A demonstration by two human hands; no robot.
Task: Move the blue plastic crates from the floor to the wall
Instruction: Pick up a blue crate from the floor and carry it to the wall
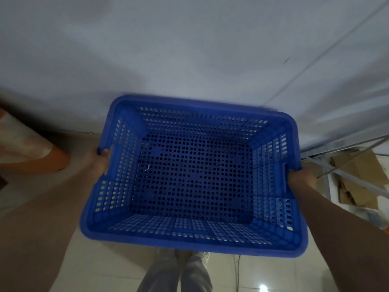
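A blue plastic crate [195,239] with perforated walls and floor fills the middle of the view, open side up and empty. It is off the floor, carried between both arms. My left hand [100,162] grips the handle slot on its left side, fingers curled through the opening. Gripping the rim at the handle on the right side is my right hand [301,178]. The crate's far edge is close to the pale wall [189,49], and a second blue rim peeks out behind that far edge.
An orange and white object [31,148] stands on the floor at the left by the wall. At the right, a metal rack [345,175] holds flattened cardboard [362,171]. My legs and shoes stand on pale tiled floor [117,268] below the crate.
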